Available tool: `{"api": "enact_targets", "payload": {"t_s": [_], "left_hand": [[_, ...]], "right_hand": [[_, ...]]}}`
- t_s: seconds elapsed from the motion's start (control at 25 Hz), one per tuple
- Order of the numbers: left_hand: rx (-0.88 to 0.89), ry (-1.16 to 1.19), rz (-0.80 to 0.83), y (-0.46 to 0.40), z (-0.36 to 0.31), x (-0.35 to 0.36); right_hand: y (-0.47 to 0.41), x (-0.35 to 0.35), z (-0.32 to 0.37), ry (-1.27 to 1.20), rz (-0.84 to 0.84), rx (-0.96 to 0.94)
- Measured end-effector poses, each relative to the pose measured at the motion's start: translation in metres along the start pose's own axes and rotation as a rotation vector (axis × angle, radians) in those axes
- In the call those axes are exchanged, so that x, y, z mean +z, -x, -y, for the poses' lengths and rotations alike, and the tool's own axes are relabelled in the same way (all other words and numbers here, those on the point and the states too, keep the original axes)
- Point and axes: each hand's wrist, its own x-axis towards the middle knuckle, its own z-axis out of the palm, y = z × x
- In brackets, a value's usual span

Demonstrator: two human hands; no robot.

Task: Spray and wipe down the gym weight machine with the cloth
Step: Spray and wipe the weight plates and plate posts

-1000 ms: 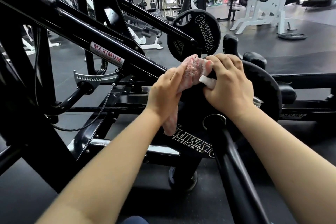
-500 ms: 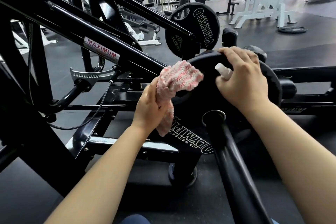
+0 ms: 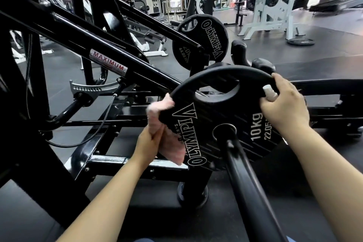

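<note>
A black 10 kg weight plate (image 3: 222, 112) sits on the black loading bar (image 3: 247, 182) of the weight machine, facing me. My left hand (image 3: 149, 143) grips a pink-and-white cloth (image 3: 157, 116) against the plate's left rim. My right hand (image 3: 284, 106) curls over the plate's upper right rim and holds a small white spray bottle (image 3: 270, 92), of which only the top shows.
The machine's slanted black frame (image 3: 106, 53) with a MAXIMUM label rises to the left. A second Olympia plate (image 3: 202, 41) hangs behind. A white rack (image 3: 271, 10) and a loose plate (image 3: 300, 41) stand on the dark rubber floor at the back right.
My left hand slid the cloth from the plate's top down its left rim. My right hand shifted right along the rim with the bottle. The plate's face now shows.
</note>
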Motion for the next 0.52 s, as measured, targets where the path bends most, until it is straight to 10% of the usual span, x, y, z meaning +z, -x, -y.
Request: {"api": "enact_targets", "payload": {"t_s": [0.12, 0.28, 0.52], "left_hand": [[-0.068, 0.119, -0.205, -0.012, -0.032, 0.002], [0.559, -0.252, -0.058, -0.023, -0.104, 0.041], [1.217, -1.066, -0.255, -0.026, -0.072, 0.060]], "right_hand": [[0.005, -0.006, 0.025, 0.069, -0.053, -0.125], [0.003, 0.007, 0.060, 0.098, 0.053, -0.343], [0.003, 0.020, 0.050, 0.106, 0.032, -0.319]]}}
